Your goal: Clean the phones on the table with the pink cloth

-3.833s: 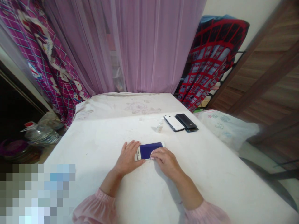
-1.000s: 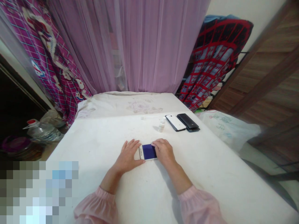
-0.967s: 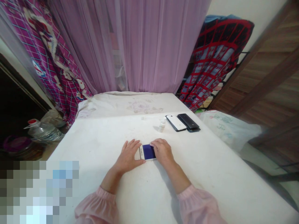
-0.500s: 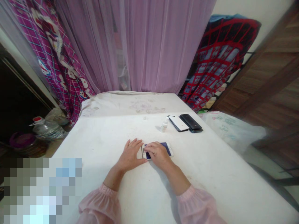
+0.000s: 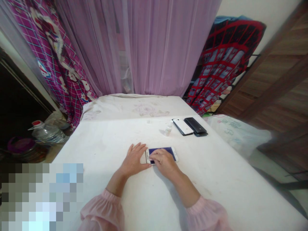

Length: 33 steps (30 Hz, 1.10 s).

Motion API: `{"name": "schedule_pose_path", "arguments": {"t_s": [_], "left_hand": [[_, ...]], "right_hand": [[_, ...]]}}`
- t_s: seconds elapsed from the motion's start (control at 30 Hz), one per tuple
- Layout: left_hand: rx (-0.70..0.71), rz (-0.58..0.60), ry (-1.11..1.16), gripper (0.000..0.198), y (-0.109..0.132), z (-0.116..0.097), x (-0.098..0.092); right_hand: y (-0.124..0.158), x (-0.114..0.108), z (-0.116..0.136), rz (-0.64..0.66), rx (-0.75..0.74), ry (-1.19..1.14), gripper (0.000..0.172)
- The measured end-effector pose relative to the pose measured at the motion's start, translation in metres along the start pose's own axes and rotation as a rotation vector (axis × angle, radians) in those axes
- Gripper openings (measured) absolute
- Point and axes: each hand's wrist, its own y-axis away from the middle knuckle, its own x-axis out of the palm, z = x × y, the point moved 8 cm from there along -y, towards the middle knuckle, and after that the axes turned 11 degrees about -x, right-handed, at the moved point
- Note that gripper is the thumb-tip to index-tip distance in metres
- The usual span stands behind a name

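At the near middle of the white surface [image 5: 96, 154], a white phone [image 5: 160, 150] lies flat, its dark blue screen facing up and its long side running across the view. The left hand [image 5: 133, 159] is just beside the phone's left end, palm down on the surface, with its fingers [image 5: 137, 147] spread apart and its thumb reaching to the phone's edge. The right hand [image 5: 164, 161] lies over the phone's near half, with its fingers [image 5: 155, 154] close together and curved down onto the screen, pinching nothing. Pink sleeves [image 5: 102, 213] gather at both forearms.

Beyond the phone, a small white bottle [image 5: 168, 129] stands upright on the surface. Just to its right, a second white phone [image 5: 183, 126] lies beside a black phone [image 5: 195, 125], which sits on a darker phone-like piece whose edge shows teal. Farther back, past the phone, a pale flowered cloth [image 5: 132, 107] covers the far end of the surface, and a lilac curtain [image 5: 154, 48] hangs behind it. A red patterned blanket [image 5: 228, 61] hangs to the right of the curtain. Low on the left stands a plastic bottle [image 5: 47, 134].
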Motion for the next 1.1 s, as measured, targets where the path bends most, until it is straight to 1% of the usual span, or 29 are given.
{"name": "schedule_pose_path", "arguments": {"t_s": [0.17, 0.3, 0.47, 0.6, 0.67, 0.77, 0.87, 0.97, 1.1], "left_hand": [[0.0, 0.003, -0.001, 0.074, 0.0, -0.001, 0.0], [-0.007, 0.007, -0.005, 0.074, 0.0, -0.001, -0.001], [-0.001, -0.019, 0.001, 0.071, 0.0, -0.002, -0.002], [0.006, -0.036, -0.002, 0.07, 0.001, -0.002, -0.002], [0.006, -0.031, -0.005, 0.071, 0.001, -0.001, -0.002], [0.006, -0.023, -0.003, 0.073, 0.001, -0.001, -0.002], [0.005, -0.016, 0.0, 0.074, 0.001, -0.001, -0.002], [0.003, -0.009, 0.002, 0.073, 0.001, -0.001, -0.002], [0.005, -0.001, 0.0, 0.073, 0.001, -0.001, -0.001]], "right_hand": [[-0.023, 0.006, -0.014, -0.015, 0.068, 0.096, 0.028], [-0.023, 0.006, -0.016, -0.03, 0.081, 0.109, 0.026], [-0.002, 0.005, 0.0, -0.023, 0.015, -0.01, 0.03], [0.017, -0.005, 0.005, -0.042, 0.006, -0.061, 0.029], [0.027, -0.013, -0.001, -0.058, 0.018, -0.051, 0.028], [0.041, -0.028, -0.016, -0.088, 0.073, -0.002, 0.029], [0.046, -0.036, -0.025, -0.089, 0.112, 0.048, 0.03], [0.038, -0.032, -0.023, -0.062, 0.097, 0.055, 0.032], [0.013, -0.018, -0.02, -0.042, 0.055, 0.044, 0.03]]}}
